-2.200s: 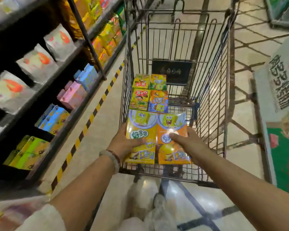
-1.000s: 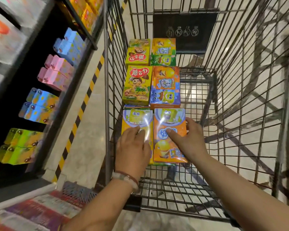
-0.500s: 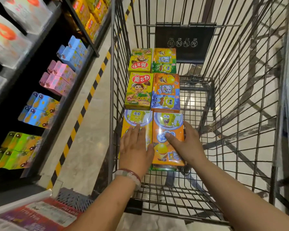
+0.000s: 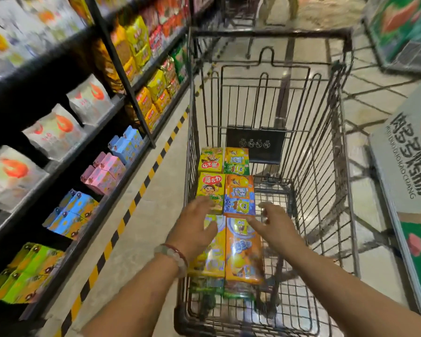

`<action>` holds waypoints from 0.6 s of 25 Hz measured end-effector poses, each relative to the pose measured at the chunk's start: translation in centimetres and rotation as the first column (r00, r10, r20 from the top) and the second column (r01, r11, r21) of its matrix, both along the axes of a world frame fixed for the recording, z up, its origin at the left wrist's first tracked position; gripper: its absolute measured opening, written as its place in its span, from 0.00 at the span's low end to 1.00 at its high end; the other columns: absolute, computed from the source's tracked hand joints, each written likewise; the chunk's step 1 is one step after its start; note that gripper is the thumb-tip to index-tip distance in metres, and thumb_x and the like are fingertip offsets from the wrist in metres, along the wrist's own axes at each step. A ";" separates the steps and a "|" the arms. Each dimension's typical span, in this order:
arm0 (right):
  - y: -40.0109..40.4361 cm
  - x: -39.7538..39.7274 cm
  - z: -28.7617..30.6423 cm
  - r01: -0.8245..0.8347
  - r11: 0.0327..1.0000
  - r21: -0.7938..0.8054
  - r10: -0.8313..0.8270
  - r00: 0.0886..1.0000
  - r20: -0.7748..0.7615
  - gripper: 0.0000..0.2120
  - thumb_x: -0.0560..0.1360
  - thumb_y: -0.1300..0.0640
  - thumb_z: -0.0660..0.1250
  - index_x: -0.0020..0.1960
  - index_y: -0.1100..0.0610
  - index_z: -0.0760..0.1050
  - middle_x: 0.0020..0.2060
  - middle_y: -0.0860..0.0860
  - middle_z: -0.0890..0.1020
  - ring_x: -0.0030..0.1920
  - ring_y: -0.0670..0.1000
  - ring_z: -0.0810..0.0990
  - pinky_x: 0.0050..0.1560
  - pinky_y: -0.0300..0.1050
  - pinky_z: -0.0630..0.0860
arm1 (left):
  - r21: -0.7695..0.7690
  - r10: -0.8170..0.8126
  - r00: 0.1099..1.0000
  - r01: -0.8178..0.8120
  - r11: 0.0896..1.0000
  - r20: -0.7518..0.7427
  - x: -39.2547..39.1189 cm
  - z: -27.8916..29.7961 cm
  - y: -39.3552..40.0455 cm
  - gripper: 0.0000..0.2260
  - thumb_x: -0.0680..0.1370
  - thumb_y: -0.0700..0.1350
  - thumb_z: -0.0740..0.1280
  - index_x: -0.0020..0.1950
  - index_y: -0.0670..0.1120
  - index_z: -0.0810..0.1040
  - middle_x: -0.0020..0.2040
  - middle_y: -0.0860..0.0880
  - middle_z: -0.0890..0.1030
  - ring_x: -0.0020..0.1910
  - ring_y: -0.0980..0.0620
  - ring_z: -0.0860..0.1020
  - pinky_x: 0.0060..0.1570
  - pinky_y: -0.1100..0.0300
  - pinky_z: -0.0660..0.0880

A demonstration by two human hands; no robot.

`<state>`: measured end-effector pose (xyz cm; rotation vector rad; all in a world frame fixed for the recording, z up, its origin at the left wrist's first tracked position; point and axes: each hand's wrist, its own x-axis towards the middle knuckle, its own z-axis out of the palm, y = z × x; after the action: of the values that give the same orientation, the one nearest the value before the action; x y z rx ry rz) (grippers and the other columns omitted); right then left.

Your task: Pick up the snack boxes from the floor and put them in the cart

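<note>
A wire shopping cart (image 4: 336,166) stands in front of me in a shop aisle. Several snack boxes lie flat in its basket in two columns along the left side. Nearest me are a yellow box (image 4: 214,259) and an orange box (image 4: 243,254); beyond them a yellow-green box (image 4: 209,186) and an orange-blue box (image 4: 240,193), then two more at the far end. My left hand (image 4: 195,229) hovers over the yellow box with fingers spread. My right hand (image 4: 275,224) is above the orange box's right side, fingers apart. Neither hand holds anything.
Dark shelves (image 4: 66,152) with snack bags and coloured boxes run along the left, edged by yellow-black floor tape (image 4: 131,207). A large printed carton (image 4: 408,181) sits at the right. Tiled floor lies between shelf and cart.
Both hands have lifted off the two nearest boxes, which now lie in the cart. My view has pulled back and up, showing the whole cart and more shelving.
</note>
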<state>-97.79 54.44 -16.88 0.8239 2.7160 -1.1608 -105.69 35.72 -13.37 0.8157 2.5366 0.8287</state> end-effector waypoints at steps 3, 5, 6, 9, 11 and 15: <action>0.1 -2.8 7.7 -0.176 0.969 0.171 0.190 0.980 -0.066 0.21 0.75 0.48 0.68 0.65 0.54 0.72 0.56 0.51 0.77 0.49 0.46 0.74 0.44 0.38 0.64 | -0.009 -0.119 0.992 0.118 0.993 -0.030 -3.0 7.2 -0.7 0.24 0.76 0.52 0.61 0.71 0.46 0.66 0.72 0.49 0.64 0.71 0.53 0.61 0.59 0.77 0.51; -0.1 -4.8 13.4 -0.278 0.923 0.266 0.312 0.946 -0.094 0.22 0.75 0.46 0.67 0.66 0.52 0.72 0.58 0.49 0.78 0.51 0.46 0.76 0.46 0.37 0.66 | -0.027 -0.175 0.983 0.173 0.984 -0.052 -4.9 12.3 -1.7 0.28 0.72 0.57 0.60 0.71 0.51 0.64 0.71 0.52 0.64 0.71 0.54 0.60 0.62 0.72 0.54; -0.2 -5.6 16.5 -0.317 0.895 0.314 0.368 0.923 -0.116 0.22 0.75 0.46 0.67 0.67 0.52 0.71 0.59 0.49 0.77 0.53 0.46 0.76 0.47 0.37 0.67 | -0.031 -0.188 0.979 0.186 0.982 -0.080 -5.9 15.0 -2.3 0.27 0.73 0.59 0.62 0.71 0.54 0.63 0.71 0.54 0.63 0.71 0.55 0.61 0.65 0.68 0.56; -1.0 -6.8 24.4 -0.385 0.822 0.420 0.487 0.856 -0.170 0.24 0.75 0.44 0.66 0.69 0.50 0.69 0.62 0.48 0.75 0.59 0.46 0.74 0.54 0.36 0.68 | -0.084 -0.204 0.950 0.189 0.978 -0.237 -7.7 22.6 -4.5 0.24 0.78 0.54 0.62 0.72 0.57 0.60 0.71 0.57 0.62 0.71 0.57 0.60 0.66 0.65 0.58; -1.9 -6.8 29.0 -0.414 0.746 0.522 0.561 0.812 -0.158 0.26 0.76 0.43 0.65 0.71 0.48 0.65 0.66 0.47 0.72 0.64 0.46 0.71 0.61 0.39 0.68 | -0.159 -0.207 0.892 0.154 0.975 -0.402 -7.9 26.9 -6.0 0.25 0.78 0.54 0.61 0.74 0.56 0.58 0.72 0.57 0.61 0.72 0.56 0.58 0.69 0.62 0.57; -3.8 -7.0 35.7 -0.414 0.470 0.780 0.666 0.746 -0.006 0.29 0.76 0.40 0.62 0.73 0.47 0.61 0.67 0.48 0.70 0.67 0.50 0.68 0.64 0.50 0.70 | -0.261 -0.275 0.741 0.139 0.955 -0.612 -6.9 32.9 -8.8 0.26 0.78 0.55 0.61 0.74 0.56 0.56 0.75 0.56 0.58 0.73 0.57 0.56 0.72 0.62 0.54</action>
<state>-104.78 50.66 18.81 -0.3393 3.3122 0.0259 -112.55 26.91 19.56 1.4912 2.9444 0.2137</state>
